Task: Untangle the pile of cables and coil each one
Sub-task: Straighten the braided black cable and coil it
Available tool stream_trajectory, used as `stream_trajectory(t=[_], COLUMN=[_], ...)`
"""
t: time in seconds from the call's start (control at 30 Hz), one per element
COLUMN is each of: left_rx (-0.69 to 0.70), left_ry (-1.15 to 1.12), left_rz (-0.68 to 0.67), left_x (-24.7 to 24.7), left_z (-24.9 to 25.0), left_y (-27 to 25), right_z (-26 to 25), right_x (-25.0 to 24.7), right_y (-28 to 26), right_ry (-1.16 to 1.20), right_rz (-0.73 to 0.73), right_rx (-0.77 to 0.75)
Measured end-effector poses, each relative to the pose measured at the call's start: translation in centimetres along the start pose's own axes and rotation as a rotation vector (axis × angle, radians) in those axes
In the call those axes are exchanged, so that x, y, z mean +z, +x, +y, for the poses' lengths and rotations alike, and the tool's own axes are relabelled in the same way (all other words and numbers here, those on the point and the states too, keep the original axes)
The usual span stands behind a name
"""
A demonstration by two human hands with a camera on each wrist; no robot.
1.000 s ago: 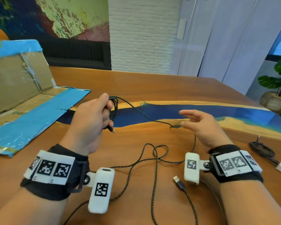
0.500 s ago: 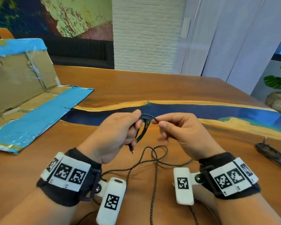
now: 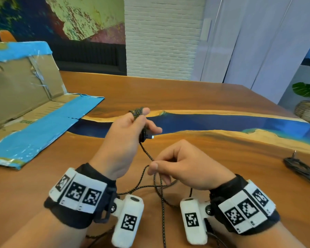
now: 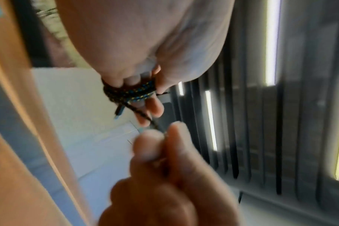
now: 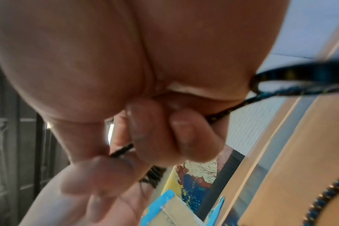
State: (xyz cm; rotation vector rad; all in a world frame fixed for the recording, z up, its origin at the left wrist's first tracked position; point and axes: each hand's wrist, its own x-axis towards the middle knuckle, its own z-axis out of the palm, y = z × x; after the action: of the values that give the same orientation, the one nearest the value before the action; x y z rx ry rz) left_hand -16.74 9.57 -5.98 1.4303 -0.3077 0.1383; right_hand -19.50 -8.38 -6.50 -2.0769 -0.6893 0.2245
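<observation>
I am holding my left hand [image 3: 125,138] raised above the wooden table [image 3: 195,97], with several turns of the braided cable [image 3: 147,153] wound around its fingers [image 3: 153,128]. The turns [image 4: 130,91] are sitting tight across my fingers in the left wrist view, black with blue and yellow flecks. My thumb is pressing on the top of the bundle, so this hand is gripping the coil. One plug end [image 3: 149,136] is sticking out just under my curled fingers; its tip is catching the light, and I cannot make out what kind of connector it is.

My right hand [image 3: 184,169] is sitting lower and nearer to me, pinching the cable between thumb and forefinger just below the coil. A short run of it is stretching taut between the two hands. In the right wrist view my palm is filling most of the frame, and only slivers of the cord [image 5: 219,117] are showing beside the curled fingers.

The loose remainder is looping on the table under my wrists, crossing itself, and part of it is hidden behind the white wrist cameras and running off the bottom edge. Another dark cable [image 3: 299,167] is lying well apart at the right edge, partly cut off. A taped cardboard box [image 3: 25,97] is lying open to the left.
</observation>
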Motion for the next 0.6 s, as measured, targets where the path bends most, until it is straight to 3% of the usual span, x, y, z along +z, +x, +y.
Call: stream_trajectory(t=[0.07,0.13,0.2,0.27,0.43,0.6], left_rx=[-0.032,-0.100,-0.155,-0.224,-0.281,-0.280], left_ry=[0.271,0.397,0.406,0.245,-0.299,-0.455], left_rz=[-0.081,-0.263,-0.447,-0.560,-0.494,-0.350], left_x=[0.1,0.1,0.1,0.0,0.1,0.2], left_z=[-0.1,0.2,0.8,1.1,1.1,1.0], left_y=[-0.3,-0.8,-1.3,-1.7,-1.6,-1.0], right_z=[0.0,0.6,1.3,1.7,1.9,1.4], right_x=[-0.8,-1.9,-2.8,-3.2,-3.0,-1.5], right_y=[-0.3,-0.5,-0.5,-0.5,0.1,0.3], right_ry=[0.097,0.212,0.271,0.267,0.279,0.362], right_rz=[0.062,0.166,0.282,0.374,0.497,0.259], right_rx=[-0.077,-0.111,-0.113,-0.093,-0.085,-0.125])
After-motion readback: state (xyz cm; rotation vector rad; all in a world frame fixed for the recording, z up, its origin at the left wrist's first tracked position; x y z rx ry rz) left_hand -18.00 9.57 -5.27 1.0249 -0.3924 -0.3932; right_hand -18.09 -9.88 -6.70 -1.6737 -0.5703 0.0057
